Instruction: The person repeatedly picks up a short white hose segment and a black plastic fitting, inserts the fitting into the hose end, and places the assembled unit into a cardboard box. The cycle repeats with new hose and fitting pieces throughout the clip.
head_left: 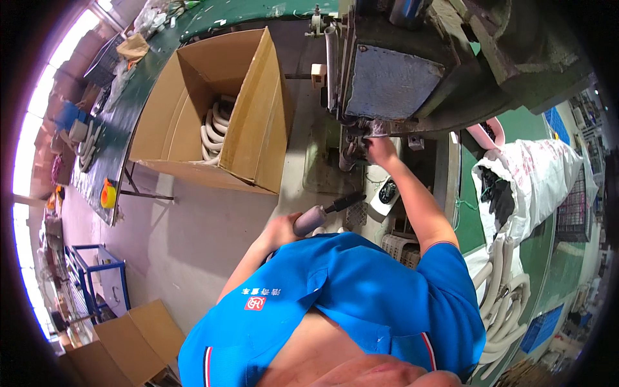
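Grey and probably light but firm, the black-tipped cylinder [310,220] sits before the blue shirt [371,267], left grip [282,231] wrapped round its thick end, the best hold, while the right grip [382,151], at the machine [394,84], I can't read.

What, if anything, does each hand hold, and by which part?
The left hand holds a grey cylinder with a black end, by its thick grey part. Whether the right hand, at the machine, holds anything cannot be told.
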A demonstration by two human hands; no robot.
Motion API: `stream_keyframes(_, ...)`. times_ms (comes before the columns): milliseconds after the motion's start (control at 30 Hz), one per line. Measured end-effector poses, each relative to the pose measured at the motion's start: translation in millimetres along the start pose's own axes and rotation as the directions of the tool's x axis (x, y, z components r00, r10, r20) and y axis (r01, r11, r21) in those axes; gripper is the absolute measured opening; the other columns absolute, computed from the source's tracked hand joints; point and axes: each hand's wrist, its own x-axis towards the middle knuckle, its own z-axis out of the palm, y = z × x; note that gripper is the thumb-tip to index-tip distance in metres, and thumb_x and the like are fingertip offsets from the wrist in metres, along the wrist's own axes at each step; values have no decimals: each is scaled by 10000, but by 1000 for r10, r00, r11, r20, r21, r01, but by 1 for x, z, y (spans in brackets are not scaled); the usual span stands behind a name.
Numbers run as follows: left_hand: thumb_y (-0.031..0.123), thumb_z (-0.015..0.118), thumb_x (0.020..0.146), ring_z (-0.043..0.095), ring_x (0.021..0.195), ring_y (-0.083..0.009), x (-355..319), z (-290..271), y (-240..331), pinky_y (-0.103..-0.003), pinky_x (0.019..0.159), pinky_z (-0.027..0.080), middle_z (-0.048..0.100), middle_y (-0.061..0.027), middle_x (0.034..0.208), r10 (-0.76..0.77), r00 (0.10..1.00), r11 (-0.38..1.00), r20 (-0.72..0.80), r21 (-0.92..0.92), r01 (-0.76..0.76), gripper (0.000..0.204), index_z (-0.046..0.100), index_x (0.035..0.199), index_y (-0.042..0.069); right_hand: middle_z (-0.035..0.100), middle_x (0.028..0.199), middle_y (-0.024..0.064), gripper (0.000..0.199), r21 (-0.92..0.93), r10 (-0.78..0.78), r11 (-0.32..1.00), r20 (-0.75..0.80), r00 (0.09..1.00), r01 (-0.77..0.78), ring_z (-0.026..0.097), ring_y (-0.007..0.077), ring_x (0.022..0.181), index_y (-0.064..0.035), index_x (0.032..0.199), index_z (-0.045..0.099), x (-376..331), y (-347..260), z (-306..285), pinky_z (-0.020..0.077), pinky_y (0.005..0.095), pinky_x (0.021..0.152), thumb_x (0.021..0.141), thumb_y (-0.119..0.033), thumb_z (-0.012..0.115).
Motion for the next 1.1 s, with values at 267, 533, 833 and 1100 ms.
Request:
stream_keyframes(267,321,680,699,594,912,-387,-21,9,9,-416,766,457,632,-221,907,-37,993,998,-114,-55,31,414,585,1005,58,352,1383,228,539,282,355,908,-130,926,-309,319,381,1273,-26,1301,414,58,51,57,270,419,1048,929,-412,362)
stream_keyframes(533,327,691,701,588,921,-385,-26,15,14,-424,761,450,630,-212,928,-66,990,996,-125,-74,57,397,571,962,52,441,1291,273,479,-123,144,984,113,983,-130,474,436,1120,-99,1323,381,44,73,45,386,457,917,906,-334,406)
stream_keyframes(833,191,683,623,610,875,-328,-13,8,11,-394,777,462,634,-180,933,2,994,998,-106,-65,-9,475,566,1061,51,622,719,31,67,738,221,550,324,920,-392,557,104,591,-76,844,640,24,-1,-34,456,246,550,792,-111,663)
stream_keyframes(1100,254,688,610,594,915,-366,-11,9,-8,-417,780,461,632,-192,928,106,967,988,-233,-83,-128,464,563,1013,61,636,810,-10,197,800,67,426,438,896,-423,566,80,726,-91,813,662,-13,-105,-103,465,234,675,796,-283,706)
